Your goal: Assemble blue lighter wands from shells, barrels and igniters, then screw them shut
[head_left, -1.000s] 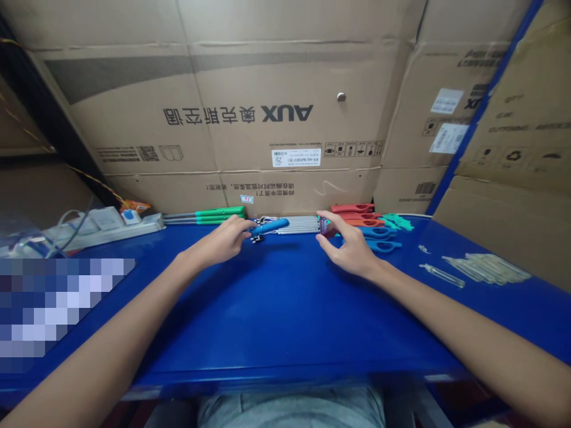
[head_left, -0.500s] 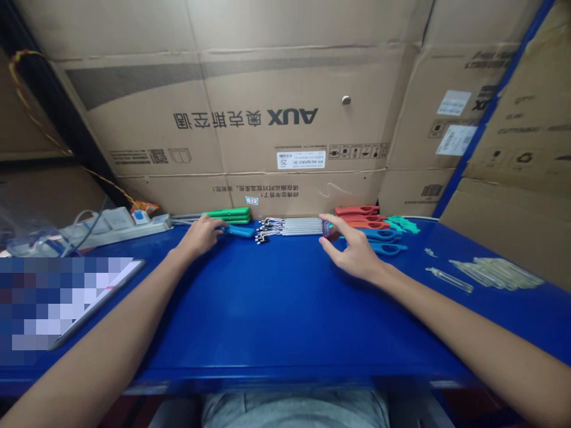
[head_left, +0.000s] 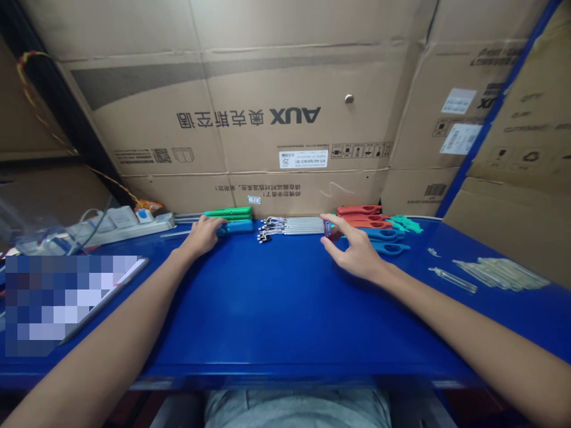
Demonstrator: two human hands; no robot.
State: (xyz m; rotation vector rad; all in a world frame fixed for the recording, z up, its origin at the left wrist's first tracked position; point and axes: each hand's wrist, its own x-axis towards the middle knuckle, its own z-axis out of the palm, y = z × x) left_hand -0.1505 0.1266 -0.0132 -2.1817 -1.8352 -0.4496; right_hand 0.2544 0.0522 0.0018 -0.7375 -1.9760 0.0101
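My left hand [head_left: 203,235] rests at the back of the blue table [head_left: 276,309], its fingers curled on the end of a blue-handled tool [head_left: 238,226] that lies just in front of the green-handled tools [head_left: 229,212]. My right hand [head_left: 354,249] sits further right, fingers pinched on a small purple piece [head_left: 328,229] at the right end of a row of metal springs [head_left: 294,226]. Small black and white clips [head_left: 266,230] show at the left end of the springs. Red, blue and green plastic handles [head_left: 379,229] lie just beyond my right hand.
Cardboard boxes [head_left: 267,119] wall in the back and right of the table. A white power strip with cables [head_left: 125,223] lies at the back left, and a blurred flat panel [head_left: 66,297] at the left. Clear plastic tubes [head_left: 495,270] are strewn at the right.
My left hand carried the blue-handled tool from over the springs leftward and laid it beside the green-handled tools. My right hand stayed at the springs' right end.
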